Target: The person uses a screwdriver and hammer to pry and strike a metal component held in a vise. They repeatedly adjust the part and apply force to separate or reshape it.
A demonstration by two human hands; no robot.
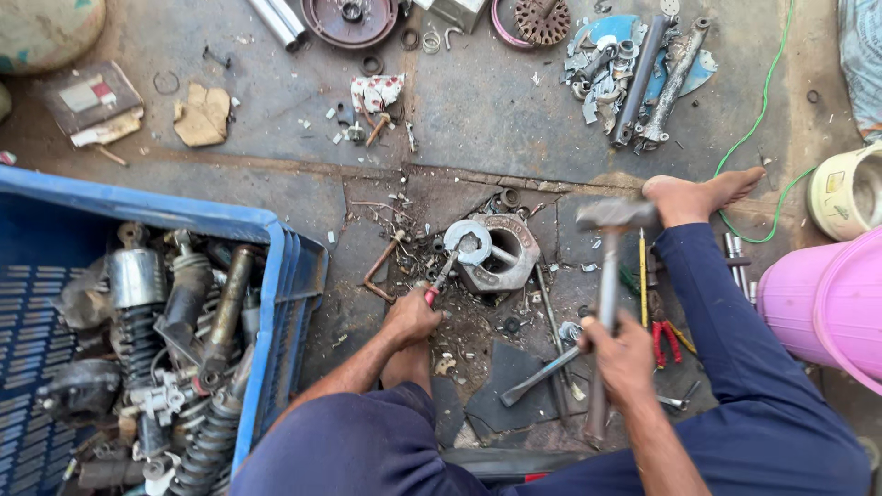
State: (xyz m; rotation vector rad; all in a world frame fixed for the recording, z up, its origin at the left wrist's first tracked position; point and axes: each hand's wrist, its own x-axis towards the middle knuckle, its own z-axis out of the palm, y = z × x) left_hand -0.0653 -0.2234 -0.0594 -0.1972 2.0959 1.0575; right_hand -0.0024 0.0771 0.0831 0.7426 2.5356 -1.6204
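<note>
Our left hand point(411, 317) is clamped on a red-handled tool point(444, 276), its tip on the round metal part point(470, 242) sitting on a heavy ring point(503, 253) at 12 o'clock, dead centre on the floor point(276, 110). Right hand point(623, 354) is wrapped around the hammer point(607, 276), head up at 1 o'clock, near our bare foot point(700, 196). Risks as we see them: a glancing strike could slip the tip off the part, fingers on the tool sit close to the line of the blow, chips could fly. Loose scrap all round; blue crate point(276, 276) of shock absorbers at 9 o'clock.
</note>
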